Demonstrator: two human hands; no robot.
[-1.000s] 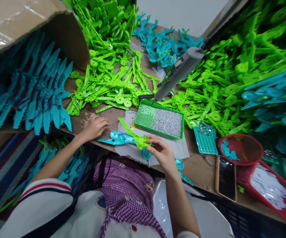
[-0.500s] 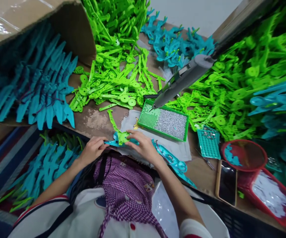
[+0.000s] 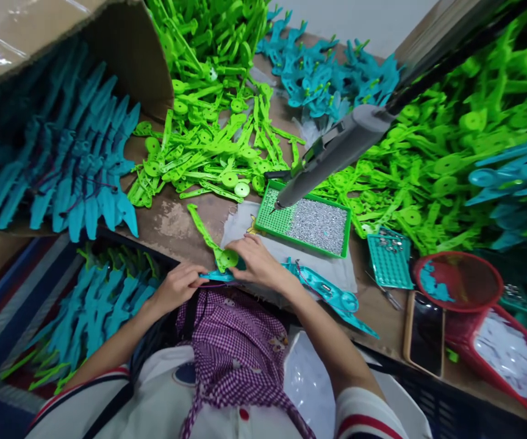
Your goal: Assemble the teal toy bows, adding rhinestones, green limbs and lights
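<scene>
My left hand (image 3: 181, 285) is closed on the left end of a blue plastic part (image 3: 218, 277) at the table's front edge. My right hand (image 3: 258, 262) has its thumb and fingers around a bright green plastic lever with a round disc (image 3: 227, 258), which rests against the blue part. The lever's narrow arm (image 3: 202, 228) points up and to the left. Fingers hide the place where the two parts meet. Just right of my right hand lies another long blue plastic part (image 3: 322, 286) with a pointed end.
A grey electric screwdriver (image 3: 332, 152) hangs over a green tray (image 3: 346, 235) of small metal pieces. Green levers (image 3: 218, 146) are heaped behind. A cardboard box (image 3: 154, 73) of blue parts stands left. A phone (image 3: 424, 334) and red containers (image 3: 478, 366) sit right.
The green lever has turned so that its arm leans further left. My right hand has shifted slightly right and rolled over the disc. The whole view has moved a little.
</scene>
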